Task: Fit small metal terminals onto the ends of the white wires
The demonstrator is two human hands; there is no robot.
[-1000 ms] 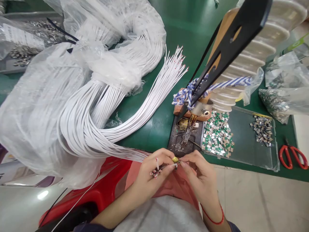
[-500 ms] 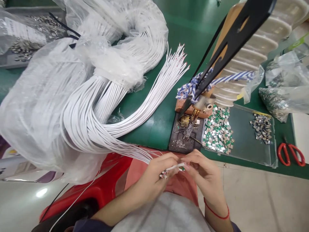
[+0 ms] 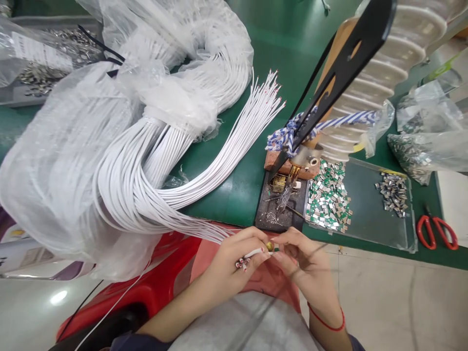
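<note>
Cables (image 3: 127, 183) lie left of the black base (image 3: 261, 212); on its near side, the left hand (image 3: 228, 258) grips several of their ends while the right hand (image 3: 310, 261) pinches a small green part (image 3: 277, 248) close by. A steady hold and light pinch would suit something so tiny. Far left beyond the base, a bag (image 3: 5, 56) bears a white label (image 3: 41, 51), print too small to read.

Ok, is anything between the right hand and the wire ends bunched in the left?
Yes: the thumb of the left hand, and a small yellowish piece near its tip, lie between the right hand and the wire ends.
</note>
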